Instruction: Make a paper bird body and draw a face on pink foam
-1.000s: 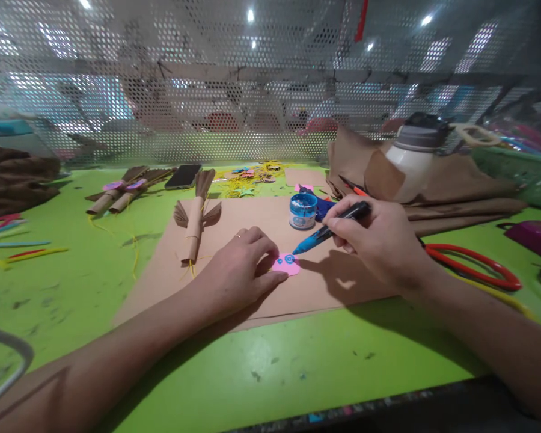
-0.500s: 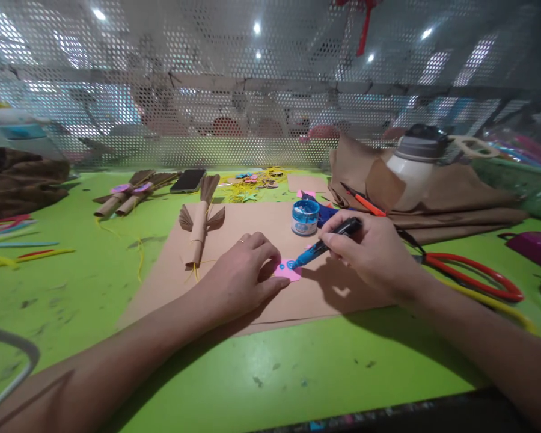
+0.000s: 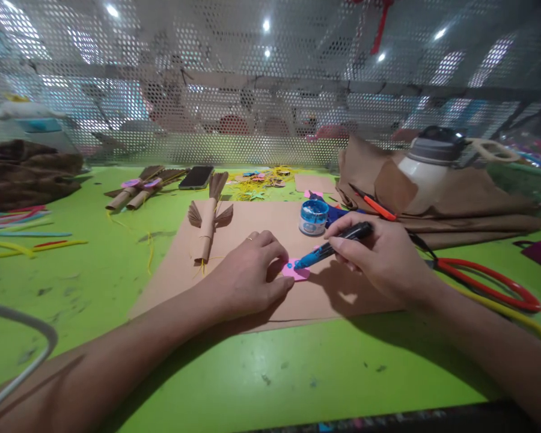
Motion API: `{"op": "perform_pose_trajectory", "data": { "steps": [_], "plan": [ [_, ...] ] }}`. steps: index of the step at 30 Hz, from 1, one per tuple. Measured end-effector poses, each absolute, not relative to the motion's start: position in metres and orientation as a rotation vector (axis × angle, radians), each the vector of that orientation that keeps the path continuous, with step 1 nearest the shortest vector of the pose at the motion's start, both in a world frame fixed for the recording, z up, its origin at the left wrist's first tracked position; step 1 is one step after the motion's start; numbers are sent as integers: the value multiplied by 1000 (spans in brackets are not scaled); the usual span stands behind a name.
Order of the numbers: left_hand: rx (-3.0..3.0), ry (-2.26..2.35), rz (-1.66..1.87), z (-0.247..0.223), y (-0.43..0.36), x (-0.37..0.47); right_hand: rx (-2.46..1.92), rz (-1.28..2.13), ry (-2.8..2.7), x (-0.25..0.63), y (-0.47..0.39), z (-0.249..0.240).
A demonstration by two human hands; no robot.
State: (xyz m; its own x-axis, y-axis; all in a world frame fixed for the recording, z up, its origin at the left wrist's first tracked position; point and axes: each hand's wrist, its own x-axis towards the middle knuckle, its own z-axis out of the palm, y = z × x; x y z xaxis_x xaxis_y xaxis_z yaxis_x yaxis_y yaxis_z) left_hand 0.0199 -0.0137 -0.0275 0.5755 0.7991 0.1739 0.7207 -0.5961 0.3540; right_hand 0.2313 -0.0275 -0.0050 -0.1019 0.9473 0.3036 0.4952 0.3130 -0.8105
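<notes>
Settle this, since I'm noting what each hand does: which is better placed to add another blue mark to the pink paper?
Right, I'd judge. The right hand grips the marker, its tip at the pink paper; the left hand is at the paper's left edge, without a marker.

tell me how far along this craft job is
Two paper figures at the back already carry pink pieces. The left hand steadies a pink card while the right hand holds a blue marker to it. Probably left: finishing the blue marks and fixing the card to the nearer figure, which has none.
</notes>
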Motion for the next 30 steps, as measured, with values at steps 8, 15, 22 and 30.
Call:
{"op": "perform_pose_trajectory", "data": {
  "steps": [8,15,22,30],
  "plan": [
    [2570,1250,469,-29,-13,18,-1303,630,-1729,232,-28,-5],
    [2529,1257,476,-29,-11,19,-1275,655,-1751,230,-28,-7],
    [2490,1274,483,-29,-10,18,-1278,669,-1771,231,-27,-9],
    [2491,1273,497,-29,-10,18,-1257,715,-1741,229,-25,-10]
  ]
}}
